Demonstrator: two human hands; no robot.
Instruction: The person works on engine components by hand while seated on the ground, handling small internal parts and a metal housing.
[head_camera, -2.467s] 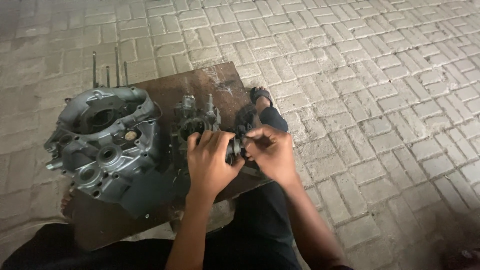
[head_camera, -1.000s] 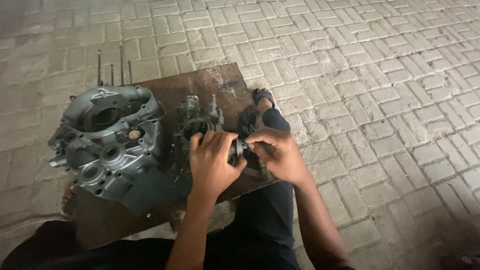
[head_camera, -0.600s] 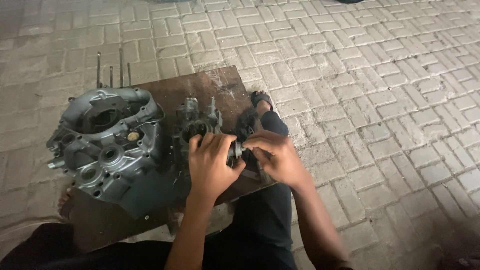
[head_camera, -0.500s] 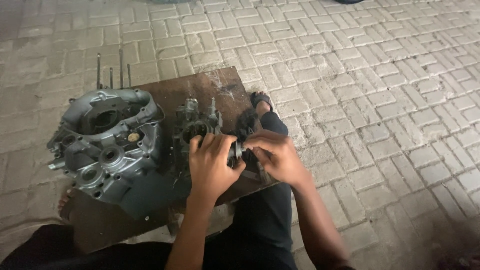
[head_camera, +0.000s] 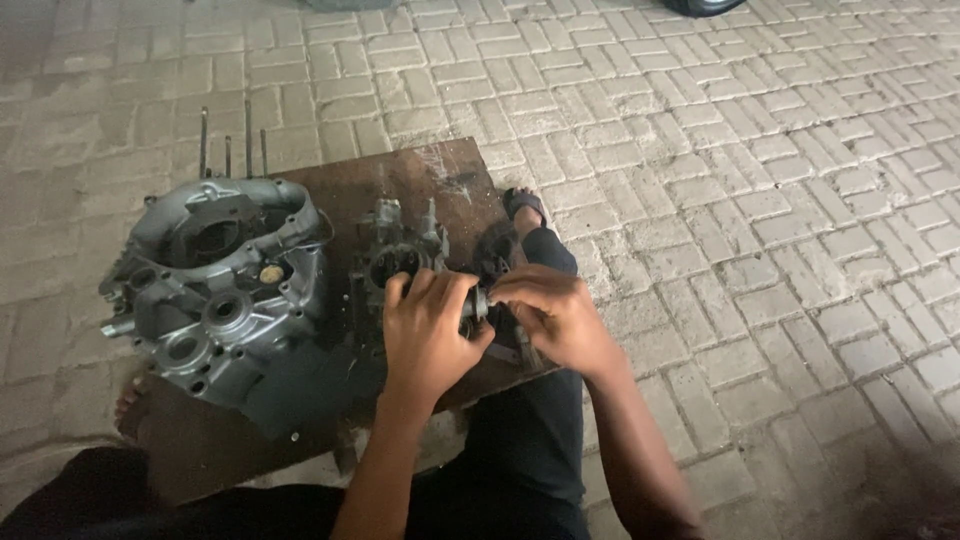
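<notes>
My left hand (head_camera: 428, 333) and my right hand (head_camera: 553, 318) meet over the right side of a brown wooden board (head_camera: 420, 180). Between them they grip a small dark metal part (head_camera: 478, 303), mostly hidden by the fingers. Just behind the left hand lies a small grey assembly with round bores (head_camera: 392, 256), upright on the board. A large grey engine crankcase (head_camera: 225, 290) takes up the board's left half.
Three thin studs (head_camera: 232, 145) stick up behind the crankcase. My dark-trousered leg (head_camera: 530, 440) runs under the board's right edge, with a sandalled foot (head_camera: 524, 205) beyond it. A bare foot (head_camera: 130, 408) shows at the left. Grey paving bricks surround everything.
Both hands stay closed on the small part with only slight finger shifts. The view has drifted a little; crankcase and board have not moved.
</notes>
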